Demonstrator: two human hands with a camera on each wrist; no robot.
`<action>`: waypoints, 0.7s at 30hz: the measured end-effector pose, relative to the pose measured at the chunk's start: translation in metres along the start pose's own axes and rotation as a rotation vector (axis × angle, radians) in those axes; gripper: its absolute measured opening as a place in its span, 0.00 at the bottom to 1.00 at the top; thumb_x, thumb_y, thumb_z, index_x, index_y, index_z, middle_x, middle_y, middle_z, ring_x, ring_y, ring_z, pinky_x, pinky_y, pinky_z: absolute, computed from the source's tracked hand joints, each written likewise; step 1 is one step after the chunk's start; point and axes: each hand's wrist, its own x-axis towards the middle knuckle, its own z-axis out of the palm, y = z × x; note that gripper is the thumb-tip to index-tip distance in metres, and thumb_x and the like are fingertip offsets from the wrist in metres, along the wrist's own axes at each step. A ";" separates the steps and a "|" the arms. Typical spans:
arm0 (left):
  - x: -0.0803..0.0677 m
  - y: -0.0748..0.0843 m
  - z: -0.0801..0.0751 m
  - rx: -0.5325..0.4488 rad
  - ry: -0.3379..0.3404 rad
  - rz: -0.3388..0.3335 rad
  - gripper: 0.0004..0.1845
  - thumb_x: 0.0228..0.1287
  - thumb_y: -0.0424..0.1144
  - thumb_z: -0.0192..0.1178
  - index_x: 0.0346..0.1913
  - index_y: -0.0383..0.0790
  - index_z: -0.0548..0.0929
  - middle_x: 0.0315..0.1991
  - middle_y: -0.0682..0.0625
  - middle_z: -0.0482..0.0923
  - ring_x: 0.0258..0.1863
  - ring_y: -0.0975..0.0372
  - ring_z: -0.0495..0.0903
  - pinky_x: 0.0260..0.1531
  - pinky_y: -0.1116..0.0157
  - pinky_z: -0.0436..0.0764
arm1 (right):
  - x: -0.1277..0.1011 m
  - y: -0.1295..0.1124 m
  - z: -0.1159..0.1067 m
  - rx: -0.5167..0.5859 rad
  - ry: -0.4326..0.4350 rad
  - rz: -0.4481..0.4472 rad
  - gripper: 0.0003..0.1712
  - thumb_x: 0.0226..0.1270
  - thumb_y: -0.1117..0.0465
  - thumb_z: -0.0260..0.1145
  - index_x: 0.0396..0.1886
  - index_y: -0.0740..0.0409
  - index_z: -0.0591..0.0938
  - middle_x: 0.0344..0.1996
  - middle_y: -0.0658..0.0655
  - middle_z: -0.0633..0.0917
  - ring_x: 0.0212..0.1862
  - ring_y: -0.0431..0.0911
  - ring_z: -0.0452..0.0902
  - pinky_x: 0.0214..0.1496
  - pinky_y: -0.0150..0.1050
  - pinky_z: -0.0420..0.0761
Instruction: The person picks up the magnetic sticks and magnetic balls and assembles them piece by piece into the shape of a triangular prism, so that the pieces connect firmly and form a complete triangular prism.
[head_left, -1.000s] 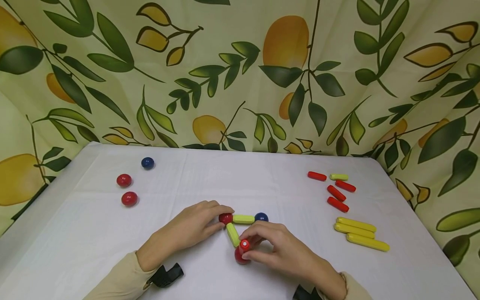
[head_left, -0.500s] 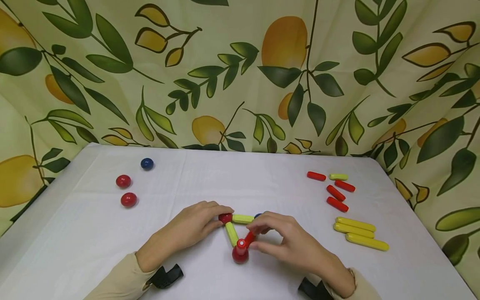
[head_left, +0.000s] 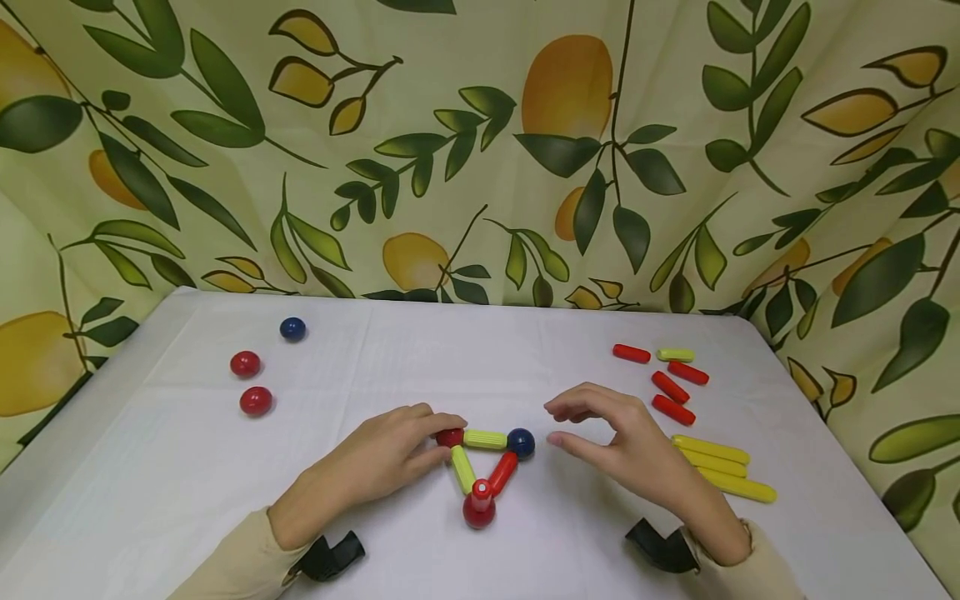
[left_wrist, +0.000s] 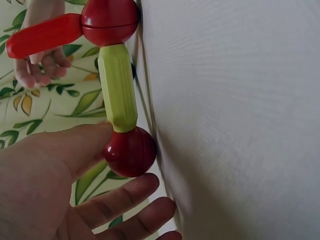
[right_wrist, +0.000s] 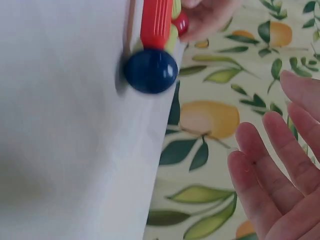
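Note:
A flat triangle of toy sticks and balls lies on the table in front of me. Two yellow-green sticks point(head_left: 485, 439) and a red stick point(head_left: 503, 473) form its sides; the corners are a blue ball point(head_left: 521, 443), a near red ball point(head_left: 478, 511) and a far-left red ball point(left_wrist: 131, 152). From the near red ball another red stick point(head_left: 482, 494) stands up. My left hand point(head_left: 390, 446) holds the far-left red ball between thumb and fingers, partly covering it in the head view. To the right of the blue ball, my right hand point(head_left: 618, 433) hovers with fingers spread, holding nothing.
Two red balls point(head_left: 245, 364) and a blue ball point(head_left: 292, 329) lie at the back left. Back right are several red sticks point(head_left: 671, 387) and one short yellow-green stick point(head_left: 676, 355). Longer yellow sticks point(head_left: 737, 484) lie beyond my right hand. A patterned curtain point(head_left: 450, 150) hangs behind the table.
The second red stick now spans from the near red ball to the blue ball. My right hand let go and moved right, away from the triangle. My left hand stayed put.

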 end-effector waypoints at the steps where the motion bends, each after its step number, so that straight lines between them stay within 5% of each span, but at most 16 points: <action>1: 0.000 0.001 0.000 0.001 -0.001 -0.002 0.19 0.68 0.46 0.63 0.60 0.54 0.81 0.43 0.58 0.81 0.38 0.68 0.75 0.40 0.65 0.79 | 0.000 0.002 -0.003 -0.019 0.008 0.012 0.18 0.56 0.63 0.76 0.47 0.46 0.84 0.42 0.43 0.87 0.43 0.38 0.83 0.48 0.33 0.84; 10: -0.001 -0.002 0.001 0.008 0.025 0.028 0.16 0.69 0.40 0.62 0.58 0.54 0.81 0.41 0.60 0.81 0.37 0.69 0.74 0.40 0.66 0.80 | 0.000 0.024 -0.020 -0.124 0.079 0.052 0.19 0.52 0.66 0.78 0.45 0.52 0.85 0.41 0.49 0.88 0.42 0.43 0.84 0.46 0.32 0.84; 21: -0.001 -0.004 0.003 -0.003 0.027 0.031 0.17 0.69 0.40 0.62 0.58 0.54 0.81 0.44 0.60 0.82 0.41 0.69 0.77 0.46 0.63 0.82 | -0.002 0.043 -0.035 -0.225 0.067 0.075 0.18 0.53 0.64 0.78 0.46 0.55 0.86 0.42 0.52 0.89 0.43 0.46 0.82 0.46 0.35 0.83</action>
